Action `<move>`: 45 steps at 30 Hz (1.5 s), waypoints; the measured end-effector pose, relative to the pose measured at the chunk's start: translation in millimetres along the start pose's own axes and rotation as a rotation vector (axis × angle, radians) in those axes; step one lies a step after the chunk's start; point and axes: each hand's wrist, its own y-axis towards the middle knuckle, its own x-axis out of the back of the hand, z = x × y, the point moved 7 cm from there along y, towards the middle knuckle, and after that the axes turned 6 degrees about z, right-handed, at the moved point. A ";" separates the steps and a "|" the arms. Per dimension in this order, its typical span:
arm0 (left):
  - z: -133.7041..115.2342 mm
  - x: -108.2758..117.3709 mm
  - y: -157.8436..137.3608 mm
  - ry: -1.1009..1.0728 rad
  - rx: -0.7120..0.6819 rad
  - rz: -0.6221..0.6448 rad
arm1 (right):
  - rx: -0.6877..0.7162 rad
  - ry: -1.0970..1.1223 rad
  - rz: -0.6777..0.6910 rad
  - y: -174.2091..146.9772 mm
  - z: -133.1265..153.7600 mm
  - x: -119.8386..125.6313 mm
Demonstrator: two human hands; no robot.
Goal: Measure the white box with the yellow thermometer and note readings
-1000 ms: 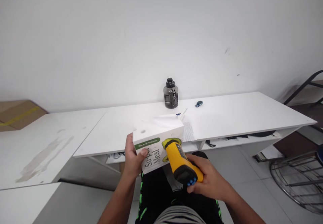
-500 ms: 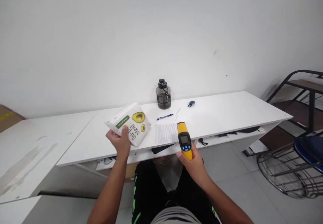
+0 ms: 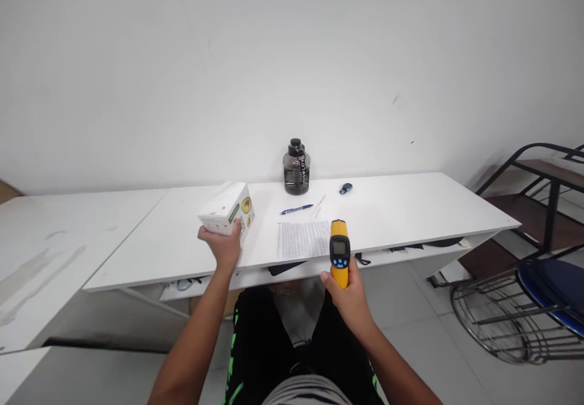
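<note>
My left hand (image 3: 223, 244) grips a white box (image 3: 223, 204) by its near end, over the left part of the white table (image 3: 150, 241). Avocado pictures and a green label show on the box's right side; whether it touches the tabletop I cannot tell. A yellow and black infrared thermometer (image 3: 340, 250) is in my right hand (image 3: 350, 295), held upright by its handle at the table's front edge. Its small grey screen and blue buttons face me. Just left of it lies a printed sheet of paper (image 3: 302, 239).
A dark water bottle (image 3: 296, 171) stands against the wall. Before it lie a blue pen (image 3: 296, 209) and a thin clear strip (image 3: 318, 206); a small dark teal object (image 3: 345, 188) is to the right. Items sit on the shelf below. A blue-seated stool (image 3: 554, 289) and dark metal rack (image 3: 547, 198) stand right.
My left hand has turned the box, so its printed face now points right and its white top and near end show. The thermometer sits slightly further right in view.
</note>
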 end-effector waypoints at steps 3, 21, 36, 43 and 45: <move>4.1 -0.6 -1.3 -0.013 0.007 0.007 | 0.000 -0.031 -0.005 7.0 -2.8 3.2; 28.1 -11.4 19.8 -0.049 -0.042 0.056 | -0.062 -1.124 -0.091 154.7 -58.0 45.5; 22.4 -12.3 19.1 -0.105 0.007 0.065 | -0.078 -1.047 -0.200 162.8 -65.1 50.8; 27.4 -16.4 24.9 -0.048 0.012 0.088 | -0.124 -1.004 -0.183 171.1 -64.5 52.4; 30.4 -19.0 29.6 -0.052 0.002 0.093 | -0.134 -0.987 -0.173 175.1 -64.3 53.1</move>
